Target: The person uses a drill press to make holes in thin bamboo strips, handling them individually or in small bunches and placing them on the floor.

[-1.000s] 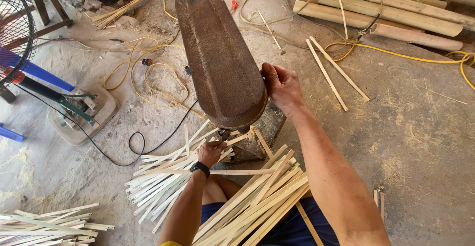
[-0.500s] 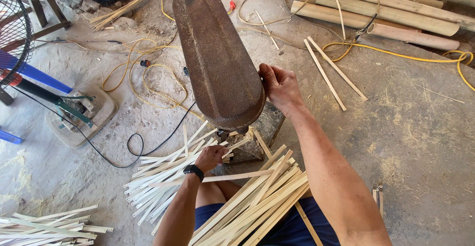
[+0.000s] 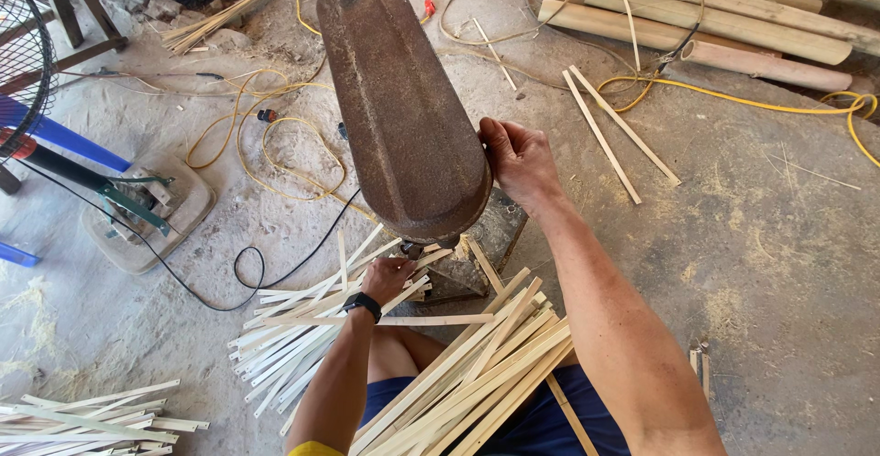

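A rusty metal machine cover (image 3: 399,108) fills the middle; the right hand (image 3: 518,158) grips its edge, fingers curled. Below it, the left hand (image 3: 387,277) closes on a bamboo strip (image 3: 431,320), with more bamboo strips (image 3: 293,341) piled beside it.

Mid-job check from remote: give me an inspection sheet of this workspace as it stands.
Surface: dusty concrete floor, with fibre scraps.
Job's things: rusty metal machine housing on a base; pale bamboo strips piled beneath it, more strips across the lap.
Clutter: two loose strips; another strip pile; stones at top left.
Hands: left hand at the strips under the housing; right hand gripping the housing's edge.
Cables: yellow cord looped on the floor; black cable; yellow cord at right.
Surroundings: bamboo poles; standing fan at left.
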